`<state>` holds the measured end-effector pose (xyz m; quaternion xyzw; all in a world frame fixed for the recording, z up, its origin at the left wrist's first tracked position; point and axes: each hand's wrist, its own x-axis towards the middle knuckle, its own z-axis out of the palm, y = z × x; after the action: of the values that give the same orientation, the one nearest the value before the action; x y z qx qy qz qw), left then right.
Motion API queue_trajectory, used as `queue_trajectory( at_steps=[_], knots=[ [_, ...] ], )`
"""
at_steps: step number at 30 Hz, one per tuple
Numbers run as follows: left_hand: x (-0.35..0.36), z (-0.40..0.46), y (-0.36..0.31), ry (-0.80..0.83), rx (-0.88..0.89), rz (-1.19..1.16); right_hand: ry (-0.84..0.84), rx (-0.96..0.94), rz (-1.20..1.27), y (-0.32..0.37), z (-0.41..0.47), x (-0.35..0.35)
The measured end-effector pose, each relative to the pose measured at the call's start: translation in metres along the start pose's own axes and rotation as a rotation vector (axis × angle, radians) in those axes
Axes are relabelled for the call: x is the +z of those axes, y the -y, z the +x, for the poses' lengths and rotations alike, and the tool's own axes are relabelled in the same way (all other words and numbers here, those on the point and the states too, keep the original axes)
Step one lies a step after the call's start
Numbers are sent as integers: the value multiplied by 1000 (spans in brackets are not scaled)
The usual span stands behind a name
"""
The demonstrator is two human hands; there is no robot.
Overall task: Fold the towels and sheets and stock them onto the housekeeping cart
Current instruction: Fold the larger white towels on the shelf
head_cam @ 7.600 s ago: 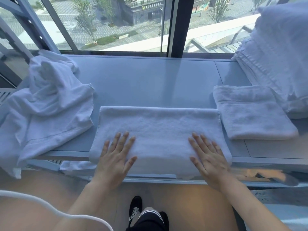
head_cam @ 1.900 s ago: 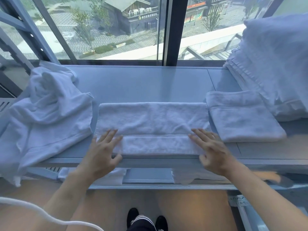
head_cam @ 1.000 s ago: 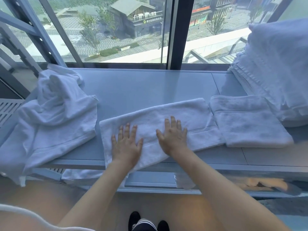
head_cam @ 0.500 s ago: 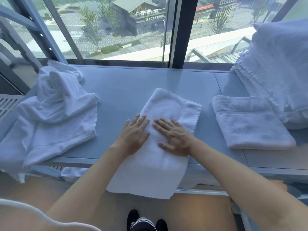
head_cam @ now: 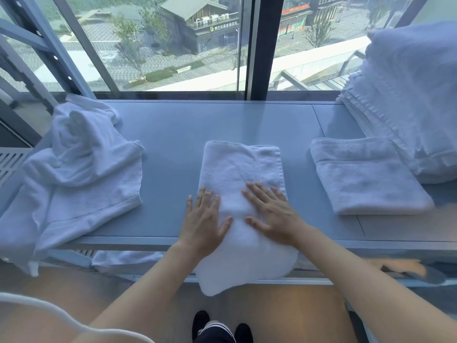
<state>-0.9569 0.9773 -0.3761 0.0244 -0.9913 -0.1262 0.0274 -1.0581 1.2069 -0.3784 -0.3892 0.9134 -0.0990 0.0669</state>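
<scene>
The person is pressing both palms flat on the towel point(head_cam: 241, 174), left hand point(head_cam: 204, 222) and right hand point(head_cam: 272, 214) with fingers straight, gripping nothing, likely smoothing it for the next fold. It is lying lengthwise at the sill's point(head_cam: 173, 134) front edge, its near end hanging over. A folded towel point(head_cam: 366, 177) is waiting toward the right edge.

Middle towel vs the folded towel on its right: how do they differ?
The middle towel is a long strip running away from the person, its near end hanging over the ledge; the folded towel on the right is a compact rectangle lying wholly on it. The left hand and right hand press flat on the middle towel; the right one lies untouched. Both are white terry.
</scene>
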Motion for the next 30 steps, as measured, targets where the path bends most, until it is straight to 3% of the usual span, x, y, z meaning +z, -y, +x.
queue_trajectory(
  at_steps=[5, 17, 25, 30],
  knots=[
    [-4, 13, 5, 117, 253, 31, 15, -45, -3, 0, 0, -3],
    [23, -72, -8, -30, 312, 99, -62, -115, -37, 24, -78, 29],
    [13, -66, -22, -65, 282, 182, -22, -127, -151, 24, -71, 19],
    [10, -77, -27, -163, 324, 222, -91, -79, -162, 44, -85, 16]
  ],
)
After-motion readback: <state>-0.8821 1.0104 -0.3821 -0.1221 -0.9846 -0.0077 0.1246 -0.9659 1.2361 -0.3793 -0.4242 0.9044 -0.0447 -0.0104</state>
